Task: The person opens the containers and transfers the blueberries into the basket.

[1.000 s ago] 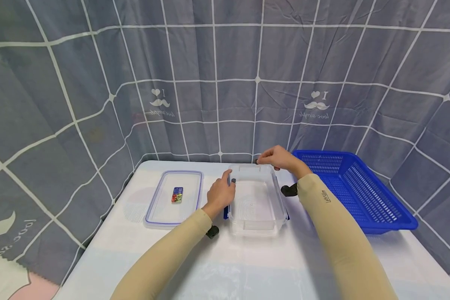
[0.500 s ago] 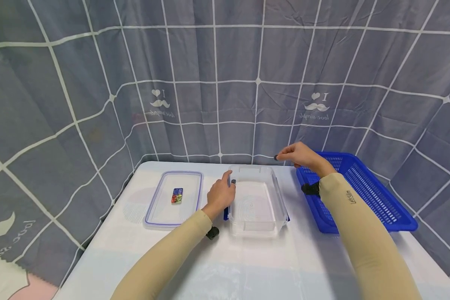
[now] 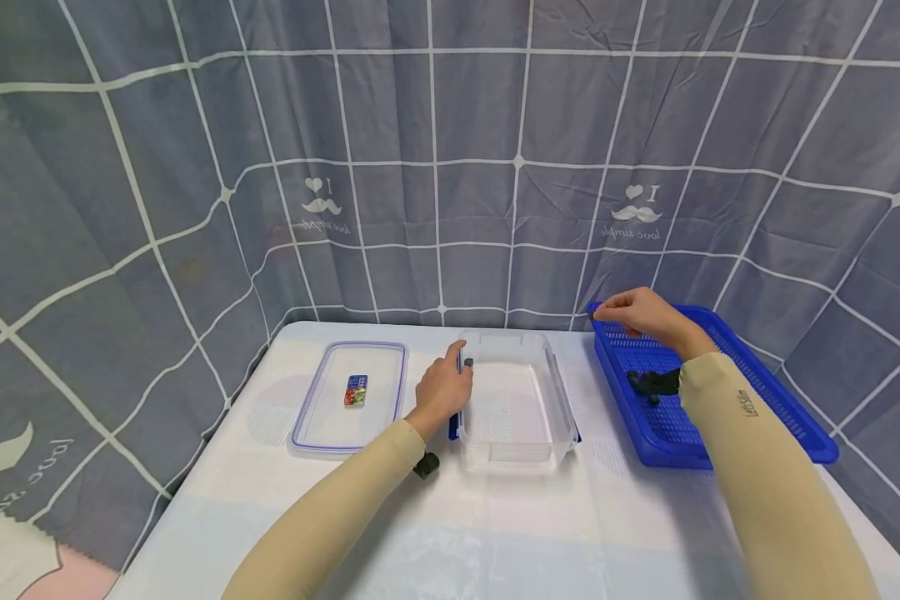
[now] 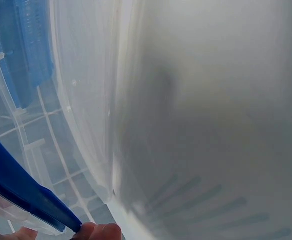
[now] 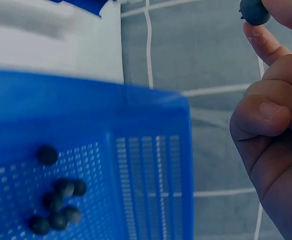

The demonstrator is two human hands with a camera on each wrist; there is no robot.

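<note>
My right hand (image 3: pixel 641 317) pinches a blueberry (image 5: pixel 254 12) between thumb and forefinger, above the near-left part of the blue basket's rim at its back corner. Down in the blue basket (image 3: pixel 765 417) lie several more blueberries (image 5: pixel 55 201), partly hidden by the wrist strap in the head view. My left hand (image 3: pixel 444 385) grips the left side of a clear plastic container (image 3: pixel 517 454). In the left wrist view, its fingertips (image 4: pixel 105 231) sit at the end of the container's blue latch (image 4: pixel 30 192).
A clear lid (image 3: pixel 322 433) with a blue seal and a fruit-printed label (image 3: pixel 356 391) lies left of the container. The white-covered table (image 3: pixel 495 533) ends at a grey checked curtain (image 3: pixel 472 208) behind.
My right hand has moved right, from the container's back edge to over the basket, carrying the blueberry. My left hand has stayed on the container's side.
</note>
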